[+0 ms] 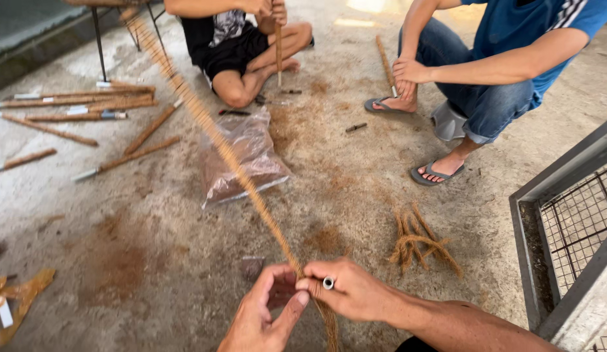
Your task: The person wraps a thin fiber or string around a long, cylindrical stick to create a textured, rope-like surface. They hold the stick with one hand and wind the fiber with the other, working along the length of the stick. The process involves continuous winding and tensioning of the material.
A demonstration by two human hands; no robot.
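rope (220,140) blurred, right hand (348,289) pinching
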